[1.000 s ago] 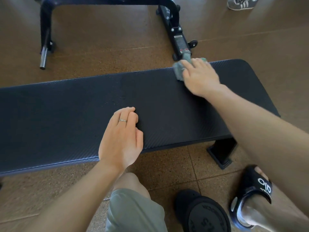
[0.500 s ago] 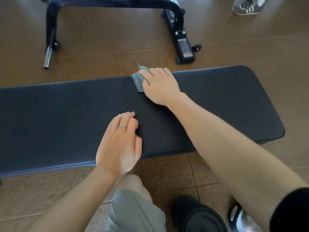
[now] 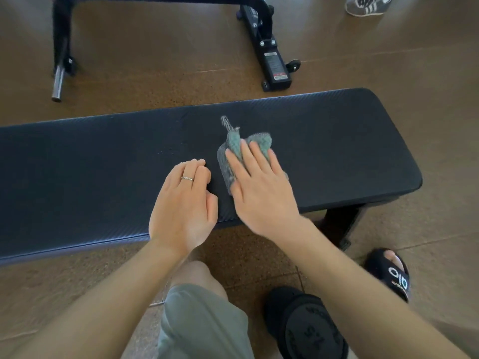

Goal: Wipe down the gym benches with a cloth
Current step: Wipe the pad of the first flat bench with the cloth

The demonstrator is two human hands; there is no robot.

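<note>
Desk [image 3: 103, 164] padding now shows the cloth [image 3: 234, 149] drawn from the far edge toward the near middle, so one cross pass is nearly complete. Right hand [image 3: 261, 187] presses it with spread fingers; left hand [image 3: 184, 206], fingers curled under, rests just beside.

Black equipment frame [image 3: 269, 55] on brown floor [image 3: 155, 60], 12 o'clock; steel bar end [image 3: 57, 84], 10 o'clock; grey sneaker [image 3: 368, 5], 1 o'clock; black weight plate [image 3: 308, 330], 5 o'clock; black slide sandal [image 3: 394, 274], 4 o'clock.
</note>
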